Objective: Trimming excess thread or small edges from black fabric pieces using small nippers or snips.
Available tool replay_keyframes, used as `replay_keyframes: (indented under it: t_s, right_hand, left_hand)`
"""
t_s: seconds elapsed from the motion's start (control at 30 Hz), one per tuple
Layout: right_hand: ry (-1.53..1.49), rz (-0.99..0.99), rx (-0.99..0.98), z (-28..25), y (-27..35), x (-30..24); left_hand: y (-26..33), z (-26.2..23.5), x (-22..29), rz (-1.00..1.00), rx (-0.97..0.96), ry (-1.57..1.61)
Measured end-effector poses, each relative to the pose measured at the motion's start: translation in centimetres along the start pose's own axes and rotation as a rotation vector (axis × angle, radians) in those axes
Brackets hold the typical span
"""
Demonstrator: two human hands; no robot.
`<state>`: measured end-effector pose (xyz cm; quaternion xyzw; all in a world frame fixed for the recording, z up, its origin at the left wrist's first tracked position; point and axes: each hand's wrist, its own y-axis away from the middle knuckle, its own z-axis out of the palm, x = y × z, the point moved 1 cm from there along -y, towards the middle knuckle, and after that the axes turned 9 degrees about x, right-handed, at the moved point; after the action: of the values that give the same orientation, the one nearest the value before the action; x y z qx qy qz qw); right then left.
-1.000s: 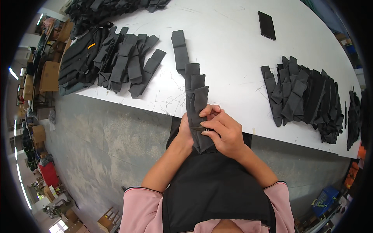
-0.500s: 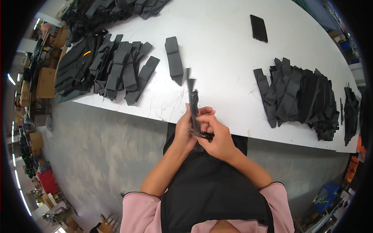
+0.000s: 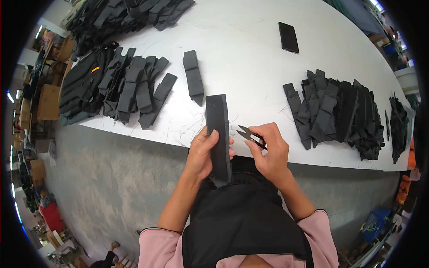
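Note:
My left hand (image 3: 203, 154) grips a long black fabric strip (image 3: 218, 129), held upright over the near edge of the white table (image 3: 250, 58). Just to the right of the strip, my right hand (image 3: 270, 149) holds small black thread snips (image 3: 249, 135), their blades pointing left toward the strip and slightly apart from it. A single folded black strip (image 3: 193, 77) lies on the table just beyond my left hand.
A pile of black strips (image 3: 129, 87) lies at the left, a larger heap (image 3: 129, 13) at the far left corner. Another stack of black pieces (image 3: 339, 114) sits at the right. A dark phone (image 3: 288, 37) lies far right. Grey floor below the table edge.
The strip was bunched between both hands; now my left hand holds it out flat and upright alone. My right hand has come off it and holds the snips beside it.

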<state>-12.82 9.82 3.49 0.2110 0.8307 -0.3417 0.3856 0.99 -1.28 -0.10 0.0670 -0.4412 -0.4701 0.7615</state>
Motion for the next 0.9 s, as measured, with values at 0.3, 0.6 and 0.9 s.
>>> replay_keyframes:
  t_s: [0.3, 0.6, 0.9]
  right_hand:
    - [-0.099, 0.029, -0.084, 0.4, -0.5, 0.7]
    - [-0.207, 0.086, -0.066, 0.1, -0.3, 0.9]
    - [0.062, -0.147, 0.043, -0.3, 0.7, 0.9]
  left_hand:
    - [0.2, 0.3, -0.1, -0.144, -0.118, 0.161]
    - [0.4, 0.5, -0.4, -0.207, -0.139, 0.171]
    - [1.1, 0.9, 0.1, -0.036, 0.017, -0.125]
